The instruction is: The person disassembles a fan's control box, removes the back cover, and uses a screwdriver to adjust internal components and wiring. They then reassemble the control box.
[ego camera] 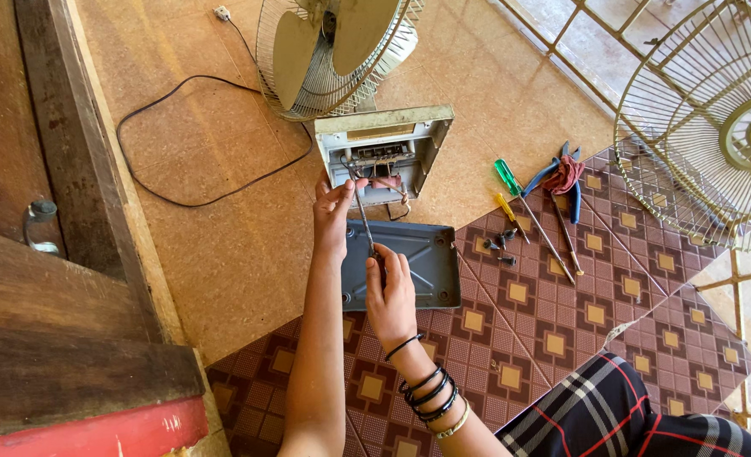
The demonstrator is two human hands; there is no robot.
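The right hand (390,292) is closed around a screwdriver (365,222) whose shaft runs toward 12 o'clock into the open fan base (384,152); the left hand (333,211) pinches the shaft; a grey cover plate (422,262) lies on the floor at 6 o'clock of the base.

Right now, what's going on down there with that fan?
A person sits on the floor working inside the opened fan base. The right hand holds a screwdriver by its handle; the left hand steadies its shaft near the wiring. The grey cover plate lies beneath, with loose screws and pliers nearby.
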